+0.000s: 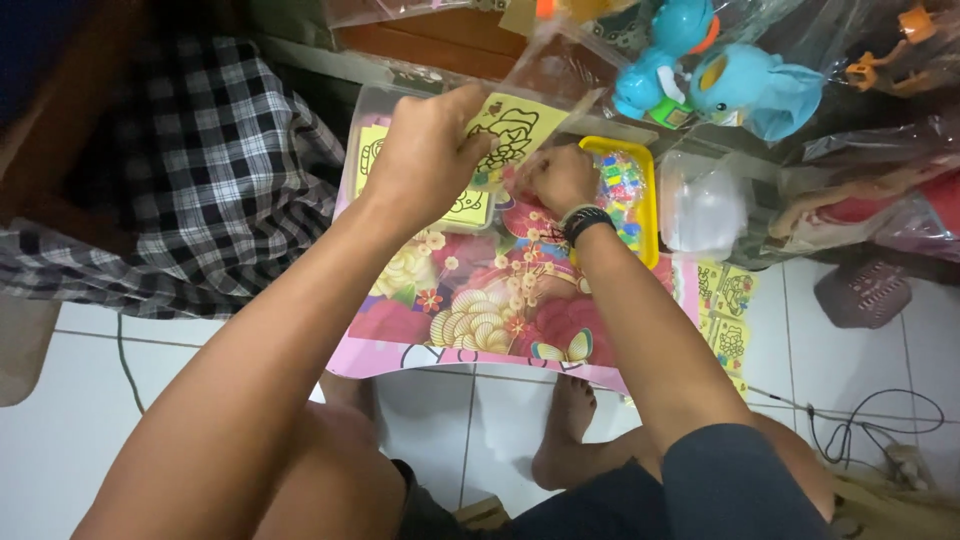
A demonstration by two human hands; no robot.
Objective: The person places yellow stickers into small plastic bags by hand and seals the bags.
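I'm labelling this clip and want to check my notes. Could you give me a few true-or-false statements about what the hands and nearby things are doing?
1. The left hand holds up a yellow picture card. True.
2. The right hand wears a dark wristband. True.
3. The yellow tray is full of water. False: it holds small multicoloured pieces.
4. The blue toy elephant lies on the floral mat. False: it sits bagged in clear plastic beyond the tray.
5. The person is wearing shoes. False: a bare foot rests on the white tile floor.
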